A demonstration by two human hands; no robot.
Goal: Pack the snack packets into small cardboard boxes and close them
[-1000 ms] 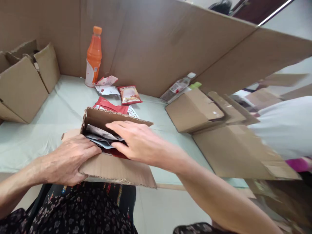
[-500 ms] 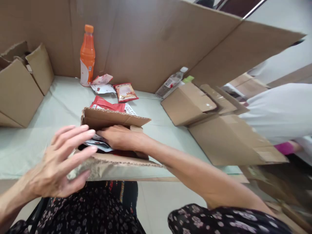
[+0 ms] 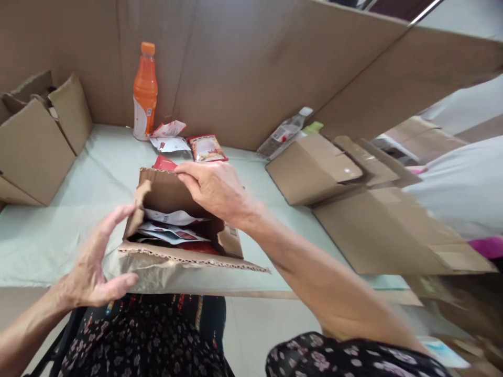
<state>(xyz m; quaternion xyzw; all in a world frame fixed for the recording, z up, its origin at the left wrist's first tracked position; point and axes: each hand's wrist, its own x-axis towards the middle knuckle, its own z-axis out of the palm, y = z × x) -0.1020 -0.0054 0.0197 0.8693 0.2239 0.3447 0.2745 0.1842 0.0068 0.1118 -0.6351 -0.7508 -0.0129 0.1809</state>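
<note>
A small open cardboard box (image 3: 173,189) stands near the table's front edge, with several white packets (image 3: 176,217) and a red packet (image 3: 198,247) inside. My right hand (image 3: 220,191) pinches the top edge of its far flap. At the box's left side, my left hand (image 3: 98,262) has thumb and fingers spread apart; the fingertips are close to the left flap, and I cannot tell if they touch it. Just behind the box, partly hidden by the far flap and my right hand, lies another red packet (image 3: 164,163).
An orange drink bottle (image 3: 145,94) stands at the back beside a white packet (image 3: 171,144) and a red snack packet (image 3: 208,148). Cardboard boxes stand left (image 3: 37,152) and right (image 3: 310,167). A clear bottle (image 3: 286,133) leans at the back. Another person's pale clothing (image 3: 463,188) shows at right.
My right hand has come up out of the box and taken hold of the far flap. My left hand has shifted slightly lower, its fingers now beside the left flap.
</note>
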